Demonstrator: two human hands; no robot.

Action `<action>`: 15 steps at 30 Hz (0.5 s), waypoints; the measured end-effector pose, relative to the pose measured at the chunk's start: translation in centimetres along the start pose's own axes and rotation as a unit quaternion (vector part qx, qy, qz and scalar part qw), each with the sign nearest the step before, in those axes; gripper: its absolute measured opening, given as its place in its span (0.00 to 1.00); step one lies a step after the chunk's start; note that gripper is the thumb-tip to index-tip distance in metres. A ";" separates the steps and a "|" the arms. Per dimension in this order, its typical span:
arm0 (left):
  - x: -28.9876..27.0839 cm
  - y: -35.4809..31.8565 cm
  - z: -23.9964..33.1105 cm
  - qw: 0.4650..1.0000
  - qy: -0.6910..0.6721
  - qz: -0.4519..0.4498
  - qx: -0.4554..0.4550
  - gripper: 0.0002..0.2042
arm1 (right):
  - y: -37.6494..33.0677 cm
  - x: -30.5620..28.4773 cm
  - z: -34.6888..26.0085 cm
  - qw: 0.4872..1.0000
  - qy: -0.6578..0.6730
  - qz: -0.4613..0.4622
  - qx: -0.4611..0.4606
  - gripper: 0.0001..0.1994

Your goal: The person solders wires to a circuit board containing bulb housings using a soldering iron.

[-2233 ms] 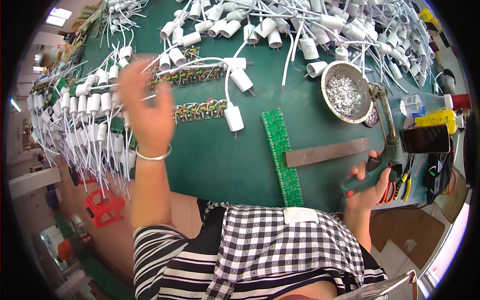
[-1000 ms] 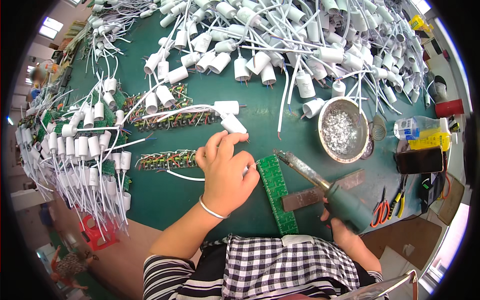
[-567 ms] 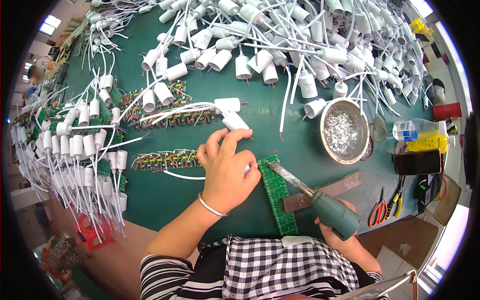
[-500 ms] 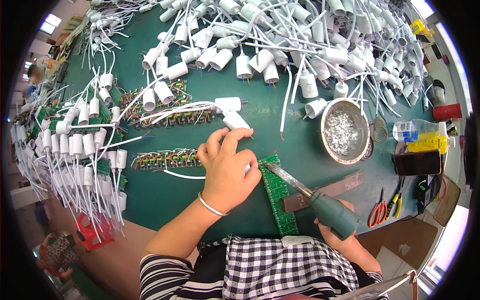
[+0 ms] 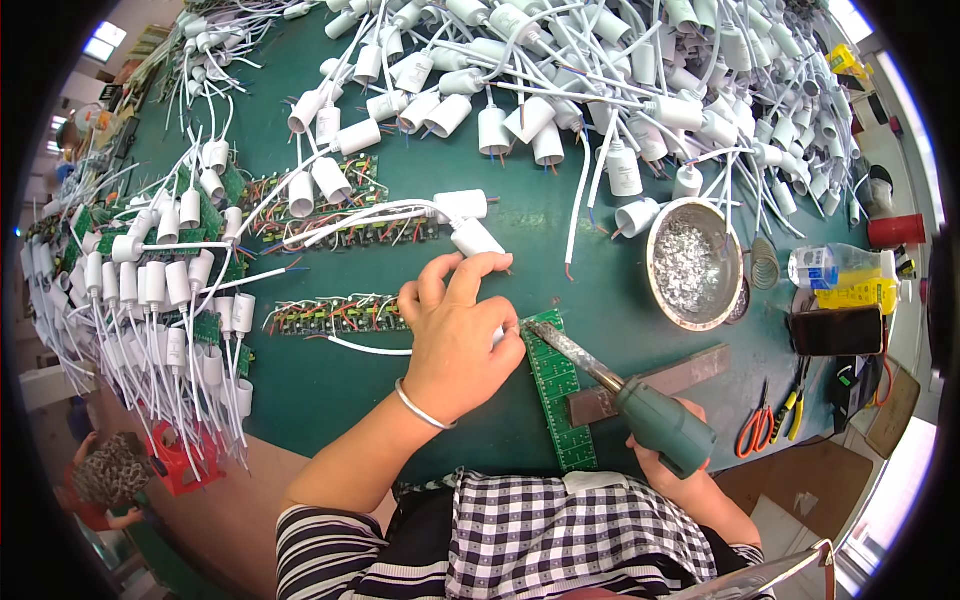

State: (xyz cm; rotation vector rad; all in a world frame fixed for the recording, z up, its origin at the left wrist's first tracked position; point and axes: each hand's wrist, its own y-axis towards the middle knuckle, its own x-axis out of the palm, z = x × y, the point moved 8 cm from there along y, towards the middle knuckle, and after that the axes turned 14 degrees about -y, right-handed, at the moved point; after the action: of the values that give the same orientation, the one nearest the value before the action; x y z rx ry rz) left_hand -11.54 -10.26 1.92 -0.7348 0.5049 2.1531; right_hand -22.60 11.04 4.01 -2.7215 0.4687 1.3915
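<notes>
My left hand (image 5: pixel 455 335) rests on the green bench, fingers curled around a white cylindrical part with a white wire, pressing it against the top end of a long green circuit board strip (image 5: pixel 556 395). My right hand (image 5: pixel 668 468) grips a green-handled soldering iron (image 5: pixel 650 415); its metal tip (image 5: pixel 540 335) points at the board's upper end beside my left fingers. A grey metal bar (image 5: pixel 665 382) lies across the strip.
A metal bowl of solder scraps (image 5: pixel 690 265) stands to the right. Heaps of white capped wires (image 5: pixel 560 90) fill the back and left. Rows of populated boards (image 5: pixel 335 315) lie left of my hand. Pliers (image 5: pixel 775 420), a phone (image 5: pixel 838 330) and a bottle (image 5: pixel 835 265) sit far right.
My left hand came down from the raised position and settled on the white part at the board. My right hand picked up the soldering iron and brought its tip to the board's top end.
</notes>
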 end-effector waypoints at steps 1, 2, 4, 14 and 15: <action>0.0 0.0 0.0 1.000 -0.001 0.000 0.000 0.03 | 0.1 0.0 0.0 1.000 0.006 -0.003 0.000 0.11; 0.0 0.0 0.0 1.000 -0.001 0.000 -0.001 0.03 | 0.1 0.1 0.0 1.000 0.012 -0.005 0.001 0.11; 0.0 0.0 0.0 1.000 0.003 -0.001 -0.001 0.03 | -0.1 0.1 0.0 1.000 -0.001 -0.010 0.005 0.11; 0.0 0.0 0.0 1.000 0.008 0.002 0.010 0.03 | 0.0 0.1 -0.3 1.000 -0.023 -0.013 -0.011 0.12; 0.0 -0.1 0.0 1.000 0.007 -0.001 0.009 0.03 | 0.0 0.0 -0.1 1.000 -0.023 -0.014 -0.010 0.12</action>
State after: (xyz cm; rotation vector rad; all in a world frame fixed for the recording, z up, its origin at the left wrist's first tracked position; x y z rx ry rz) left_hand -11.48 -10.24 1.89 -0.7398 0.5303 2.1410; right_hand -22.45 11.02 4.06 -2.6938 0.4155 1.4576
